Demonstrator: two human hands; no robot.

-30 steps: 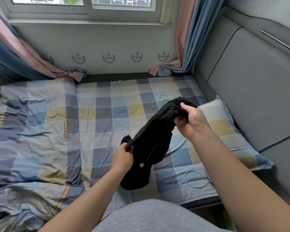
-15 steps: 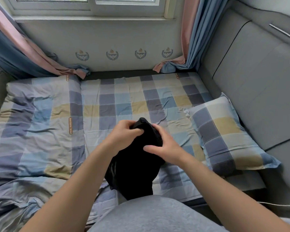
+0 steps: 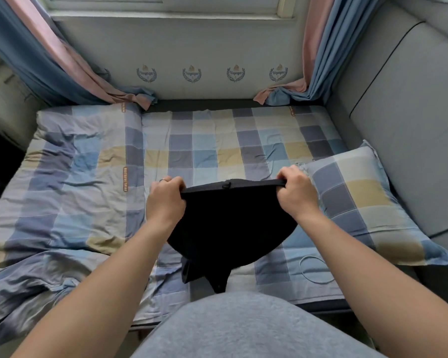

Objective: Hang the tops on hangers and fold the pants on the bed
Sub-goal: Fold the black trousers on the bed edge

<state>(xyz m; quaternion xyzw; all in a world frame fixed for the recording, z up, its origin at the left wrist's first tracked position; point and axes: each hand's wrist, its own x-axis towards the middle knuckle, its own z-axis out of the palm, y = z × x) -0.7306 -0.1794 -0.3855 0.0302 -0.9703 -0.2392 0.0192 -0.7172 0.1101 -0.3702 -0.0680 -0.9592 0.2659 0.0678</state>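
Note:
A black garment [image 3: 228,226], which looks like a pair of pants, hangs stretched between my hands above the checked bed [image 3: 217,140]. My left hand [image 3: 166,200] grips the left end of its top edge. My right hand [image 3: 296,193] grips the right end. The top edge is pulled taut, with a small clasp at its middle. The fabric drops in a dark curve toward my lap, and its lower folds bunch near the bed's front edge. No hanger is in view.
A checked pillow [image 3: 360,202] lies at the right against a grey padded headboard [image 3: 411,125]. A thin white cable [image 3: 316,270] loops on the sheet beside it. A crumpled duvet [image 3: 49,202] covers the left. Curtains [image 3: 62,60] pool under the window sill.
My hands, close together on the bunched garment half a second ago, have moved apart and pulled its top edge out flat. The camera has tilted lower.

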